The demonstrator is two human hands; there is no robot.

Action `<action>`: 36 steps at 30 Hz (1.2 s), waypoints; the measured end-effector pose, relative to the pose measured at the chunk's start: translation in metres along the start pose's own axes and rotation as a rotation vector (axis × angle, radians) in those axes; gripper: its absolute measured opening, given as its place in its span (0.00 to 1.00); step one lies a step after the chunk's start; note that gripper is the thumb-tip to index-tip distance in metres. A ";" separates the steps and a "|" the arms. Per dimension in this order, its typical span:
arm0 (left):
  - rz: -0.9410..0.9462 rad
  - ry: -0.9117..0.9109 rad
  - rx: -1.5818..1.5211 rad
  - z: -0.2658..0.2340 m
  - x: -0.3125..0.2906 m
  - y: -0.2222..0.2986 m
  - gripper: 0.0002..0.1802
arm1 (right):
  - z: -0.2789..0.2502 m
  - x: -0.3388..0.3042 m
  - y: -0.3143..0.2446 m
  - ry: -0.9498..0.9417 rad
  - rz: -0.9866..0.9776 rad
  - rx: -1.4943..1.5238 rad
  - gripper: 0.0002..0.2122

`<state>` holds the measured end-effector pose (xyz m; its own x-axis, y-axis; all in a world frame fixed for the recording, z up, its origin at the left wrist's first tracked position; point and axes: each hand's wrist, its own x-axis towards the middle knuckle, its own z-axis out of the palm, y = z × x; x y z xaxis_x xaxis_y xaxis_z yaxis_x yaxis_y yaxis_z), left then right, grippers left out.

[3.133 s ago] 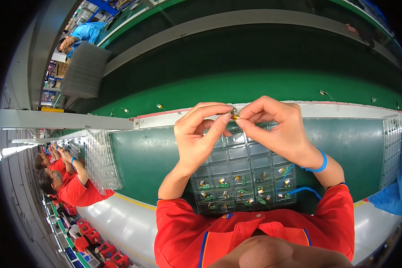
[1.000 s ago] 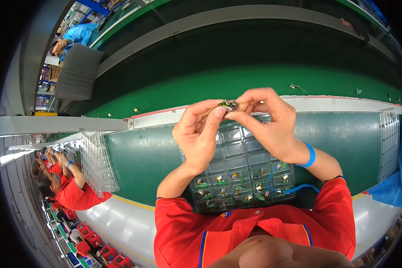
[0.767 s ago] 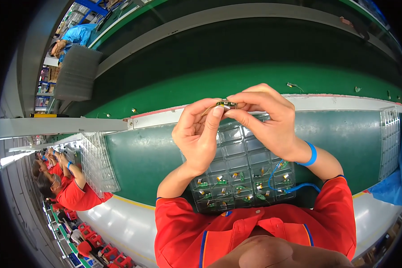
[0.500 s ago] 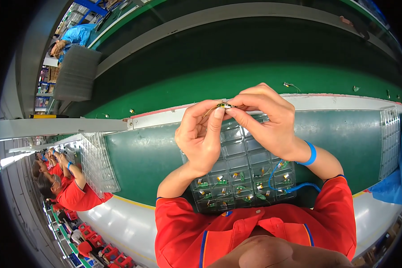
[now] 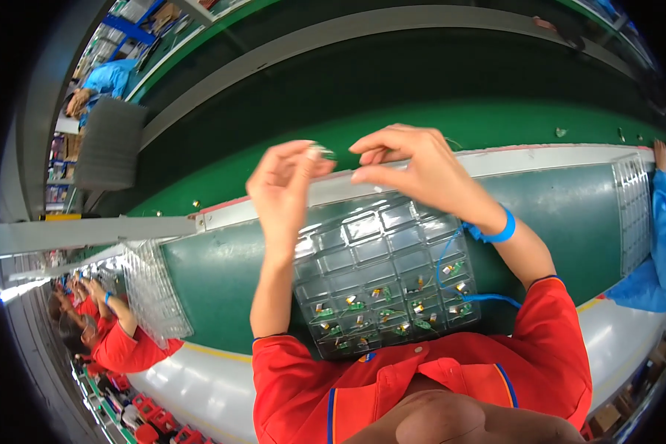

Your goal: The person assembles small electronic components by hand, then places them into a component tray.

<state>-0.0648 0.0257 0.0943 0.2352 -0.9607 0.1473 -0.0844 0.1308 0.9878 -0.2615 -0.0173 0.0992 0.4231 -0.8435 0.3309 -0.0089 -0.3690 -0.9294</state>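
Note:
Pinched in my left hand is a small green circuit board, blurred, over the white rail. To its right hovers my right hand, thumb and fingers apart, with nothing visible between them. A tiny white bit shows below the right thumb; its kind is unclear. Below both hands lies a clear plastic tray with many compartments. Small green boards with white and yellow parts sit in its nearer rows. A blue wrist strap circles my right wrist, its cord running over the tray's right side.
Beyond the white rail runs a green conveyor belt carrying small boards. Other clear trays stand left and right. A red-sleeved person works at left; a blue-sleeved person at right.
My hands have drawn apart: the left moved left with the circuit board, while the right let go of it and opened. The whole view has shifted slightly.

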 end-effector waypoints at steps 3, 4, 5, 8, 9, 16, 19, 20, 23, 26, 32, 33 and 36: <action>0.007 0.122 0.468 -0.041 0.028 -0.014 0.11 | -0.047 0.002 0.022 -0.085 -0.097 -0.874 0.07; -0.013 0.145 0.646 -0.048 0.033 -0.013 0.13 | -0.060 -0.002 0.030 -0.094 0.004 -1.066 0.06; -0.049 0.192 0.747 -0.051 0.035 -0.015 0.13 | -0.069 -0.005 0.038 -0.131 0.105 -1.140 0.05; 0.067 0.181 1.007 -0.055 0.037 -0.021 0.10 | -0.074 -0.010 0.061 -0.172 0.193 -1.262 0.03; 0.067 0.181 1.004 -0.053 0.036 -0.022 0.10 | -0.073 -0.009 0.065 -0.173 0.193 -1.265 0.03; 0.492 -0.189 0.682 -0.004 0.003 -0.019 0.08 | -0.028 -0.006 0.034 -0.243 0.031 -1.108 0.02; 0.602 -0.303 0.623 0.023 -0.014 -0.020 0.11 | 0.001 -0.016 0.012 -0.249 -0.194 -0.995 0.02; 0.573 -0.314 0.581 0.029 -0.016 -0.022 0.11 | 0.004 -0.018 0.008 -0.246 -0.271 -0.937 0.03; 0.549 -0.284 0.588 0.020 -0.016 -0.017 0.10 | 0.008 -0.013 0.002 -0.215 -0.297 -0.887 0.04; 0.314 -0.295 0.567 0.012 -0.015 -0.011 0.07 | 0.011 -0.005 -0.007 -0.066 -0.347 -0.726 0.07; -0.293 -0.216 -0.178 0.002 -0.002 -0.009 0.07 | 0.007 -0.009 -0.016 0.053 -0.340 -0.680 0.10; -0.316 -0.232 -0.190 0.003 -0.003 -0.005 0.07 | 0.012 -0.010 -0.010 0.038 -0.364 -0.679 0.10; -0.286 -0.190 -0.232 0.008 -0.005 -0.004 0.08 | 0.011 -0.012 0.002 0.020 -0.423 -0.693 0.10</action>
<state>-0.0730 0.0282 0.0897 0.0328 -0.9916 -0.1248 0.1837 -0.1168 0.9760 -0.2567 -0.0036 0.0917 0.5004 -0.5830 0.6400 -0.4139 -0.8104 -0.4146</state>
